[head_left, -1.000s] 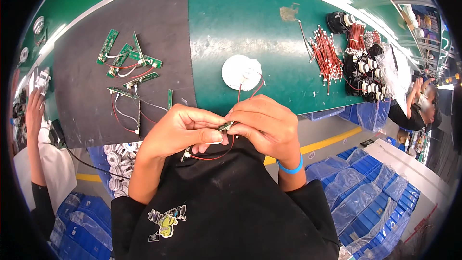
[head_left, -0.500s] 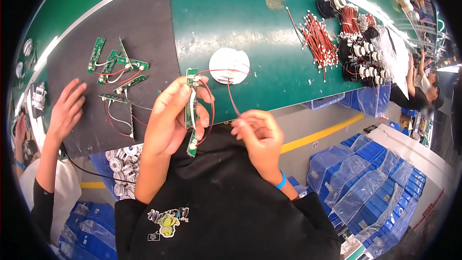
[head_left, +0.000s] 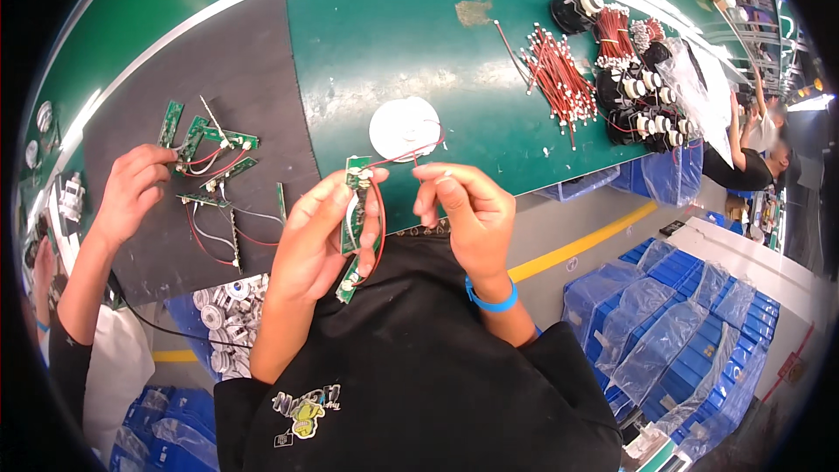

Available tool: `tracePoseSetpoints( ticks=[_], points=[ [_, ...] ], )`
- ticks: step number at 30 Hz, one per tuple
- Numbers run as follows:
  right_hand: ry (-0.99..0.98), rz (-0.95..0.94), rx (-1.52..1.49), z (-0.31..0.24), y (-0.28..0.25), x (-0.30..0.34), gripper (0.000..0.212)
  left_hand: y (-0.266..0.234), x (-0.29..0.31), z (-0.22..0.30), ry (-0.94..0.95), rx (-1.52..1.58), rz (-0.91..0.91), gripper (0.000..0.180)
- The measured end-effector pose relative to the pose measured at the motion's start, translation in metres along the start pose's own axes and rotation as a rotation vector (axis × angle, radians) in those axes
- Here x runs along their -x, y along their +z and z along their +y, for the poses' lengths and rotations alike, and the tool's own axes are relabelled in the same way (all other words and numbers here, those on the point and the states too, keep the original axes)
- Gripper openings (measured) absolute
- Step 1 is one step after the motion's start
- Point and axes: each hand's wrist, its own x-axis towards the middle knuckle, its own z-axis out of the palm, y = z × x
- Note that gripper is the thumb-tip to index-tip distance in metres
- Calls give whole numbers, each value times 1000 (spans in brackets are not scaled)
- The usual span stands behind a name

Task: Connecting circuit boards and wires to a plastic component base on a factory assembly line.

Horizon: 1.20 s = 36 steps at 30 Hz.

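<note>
My left hand [head_left: 316, 232] is closed around a pair of narrow green circuit boards [head_left: 354, 225], joined by a white cable and a red wire and held upright over the table's near edge. From the upper board a thin red wire [head_left: 402, 159] loops across a round white disc [head_left: 398, 122] lying on the green table. The wire's other end runs to my right hand [head_left: 472, 210], whose thumb and fingers pinch it just below the disc. Its tip is hidden by the fingers.
A co-worker's hand [head_left: 138, 188] touches several wired circuit boards [head_left: 218, 135] on the black mat [head_left: 227, 61]. Red wires [head_left: 559, 74] lie in a pile at right, beside black-and-white round parts [head_left: 642, 87]. Blue bins [head_left: 673, 332] stand below right; white parts [head_left: 229, 315] fill a bin below left.
My right hand has moved up towards the disc, along the red wire. The boards in my left hand have tilted slightly. The co-worker's hand has reached right onto the boards on the mat.
</note>
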Motion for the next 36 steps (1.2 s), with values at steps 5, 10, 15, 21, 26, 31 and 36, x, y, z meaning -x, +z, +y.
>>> tracePoseSetpoints(
  ticks=[5, 10, 15, 21, 26, 31, 36],
  points=[
    [-380, -265, 786, -1, 7, -5, 12, 3, 0, -1, -34, -106, 52, 34],
    [-481, -376, 955, -5, 14, -8, 17, 1, 3, 4, -21, -306, 84, 35],
    [-363, -372, 917, -12, 19, -5, 19, -1, 3, 0, 17, -299, 65, 36],
    [-406, -308, 893, -6, 18, -3, 14, -2, 5, -6, 43, -359, 68, 35],
    [-422, -318, 940, -11, 16, -7, 16, -3, 7, -6, 51, -371, 102, 34],
    [-456, -295, 860, -7, 16, -10, 13, -6, 9, -6, 49, -372, 105, 33],
    [-368, -295, 830, -7, 15, -10, 12, -2, 8, -6, 14, -371, 157, 33]
  ],
)
